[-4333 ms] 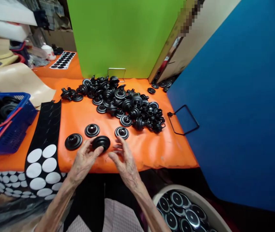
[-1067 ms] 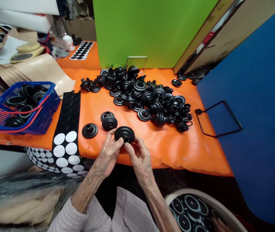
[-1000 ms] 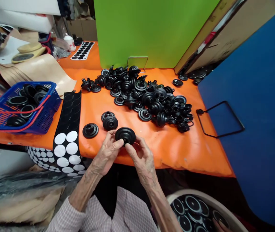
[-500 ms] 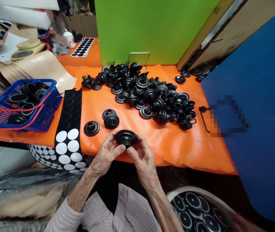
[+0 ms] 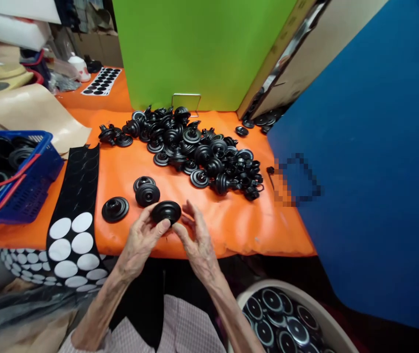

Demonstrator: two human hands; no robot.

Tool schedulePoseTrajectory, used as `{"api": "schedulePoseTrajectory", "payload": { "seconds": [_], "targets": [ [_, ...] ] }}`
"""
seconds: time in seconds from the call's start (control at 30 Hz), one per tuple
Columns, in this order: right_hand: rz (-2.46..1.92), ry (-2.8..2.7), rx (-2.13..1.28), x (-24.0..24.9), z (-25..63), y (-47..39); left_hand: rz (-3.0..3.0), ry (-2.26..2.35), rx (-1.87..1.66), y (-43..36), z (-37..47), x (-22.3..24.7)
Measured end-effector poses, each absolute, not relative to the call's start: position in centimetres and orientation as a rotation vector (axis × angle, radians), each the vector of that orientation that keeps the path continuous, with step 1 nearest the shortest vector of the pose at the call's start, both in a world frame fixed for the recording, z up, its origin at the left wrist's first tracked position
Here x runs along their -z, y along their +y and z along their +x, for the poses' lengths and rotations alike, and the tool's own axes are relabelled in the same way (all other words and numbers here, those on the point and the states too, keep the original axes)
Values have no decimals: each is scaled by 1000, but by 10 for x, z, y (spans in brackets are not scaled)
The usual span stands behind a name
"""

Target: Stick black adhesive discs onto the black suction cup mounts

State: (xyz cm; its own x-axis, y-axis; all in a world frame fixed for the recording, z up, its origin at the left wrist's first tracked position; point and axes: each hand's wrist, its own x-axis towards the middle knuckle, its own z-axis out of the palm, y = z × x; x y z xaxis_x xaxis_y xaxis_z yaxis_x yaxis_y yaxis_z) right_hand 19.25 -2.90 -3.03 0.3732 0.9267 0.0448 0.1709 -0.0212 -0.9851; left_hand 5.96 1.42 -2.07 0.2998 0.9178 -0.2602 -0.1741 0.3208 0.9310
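My left hand (image 5: 139,240) grips a black round disc part (image 5: 166,212) by its left edge, thumb along the near side. The part is tilted, its broad smooth face up, and any stem below is hidden. On its right, my right hand (image 5: 198,245) is open, fingers spread and thumb reaching to the part's lower edge; whether the thumb touches cannot be told. Just beyond the hands, a black stepped disc (image 5: 147,195) leans on another disc (image 5: 144,182). A single disc with a raised centre (image 5: 116,209) lies to the left on the orange tabletop (image 5: 231,225).
A big heap of black disc parts (image 5: 180,142) lies before a green board (image 5: 202,49). At left stand a blue basket (image 5: 43,196) of black rings and a black strip (image 5: 79,186) with white circles. A pale tub (image 5: 246,293) of discs sits lower right, beside a blue panel (image 5: 371,171).
The view has shifted, so the table's things appear farther left. The disc part has turned, its stem no longer showing. My right fingers have come off its edge; my left hand keeps hold.
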Motion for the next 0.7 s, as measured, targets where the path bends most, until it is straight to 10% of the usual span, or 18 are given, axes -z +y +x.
{"api": "schedulePoseTrajectory", "payload": {
  "seconds": [0.2,0.37,0.7],
  "targets": [
    [-1889,-1213,15,37,284,9,1453,1459,-1031,60,58,23],
    [-1868,-1440,-1,48,317,23,1692,1738,-1169,48,56,11],
    [-1491,-1541,-374,30,228,-47,749,784,-628,22,91,10]
  ]
}}
